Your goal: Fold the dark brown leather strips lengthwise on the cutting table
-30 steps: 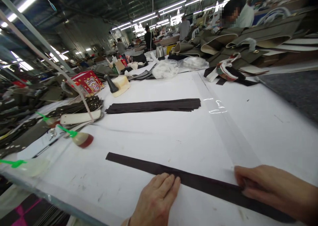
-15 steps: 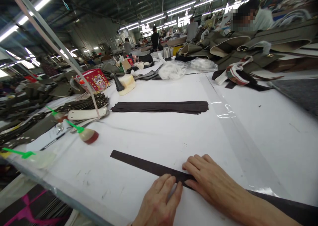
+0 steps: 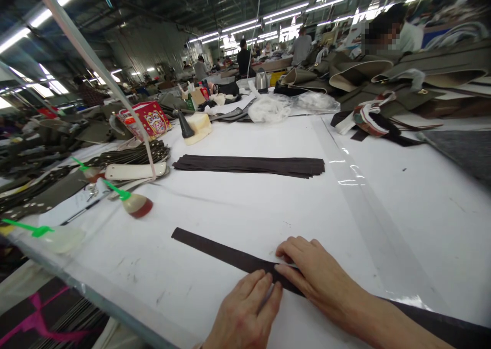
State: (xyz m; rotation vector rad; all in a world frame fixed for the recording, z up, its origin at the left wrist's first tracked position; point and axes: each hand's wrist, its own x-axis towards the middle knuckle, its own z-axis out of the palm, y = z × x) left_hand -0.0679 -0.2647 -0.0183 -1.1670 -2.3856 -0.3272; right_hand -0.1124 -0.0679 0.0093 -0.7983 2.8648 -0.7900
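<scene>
A long dark brown strip (image 3: pixel 218 250) lies slantwise on the white table and passes beneath my hands; part of it is hidden by my right hand and forearm. My left hand (image 3: pixel 247 305) presses bent fingertips on the strip's near edge, its thumb close beside them. Just to the right, my right hand (image 3: pixel 314 270) bends over the strip, the thumb on it and the curled fingers at its far edge. The two hands almost touch. Farther back lies a flat stack of similar dark strips (image 3: pixel 249 166).
Squeeze bottles with green spouts (image 3: pixel 138 205) stand at the left, near a clipboard (image 3: pixel 72 210). Behind are a yellowish block (image 3: pixel 198 129), a red box (image 3: pixel 149 120) and clear plastic bags (image 3: pixel 270 108). Olive bag pieces (image 3: pixel 433 60) are piled at the right back, where a person sits.
My right hand has slid a little left along the strip, its thumb now nearer my left fingertips. My left hand stays nearly in place. The view has shifted slightly.
</scene>
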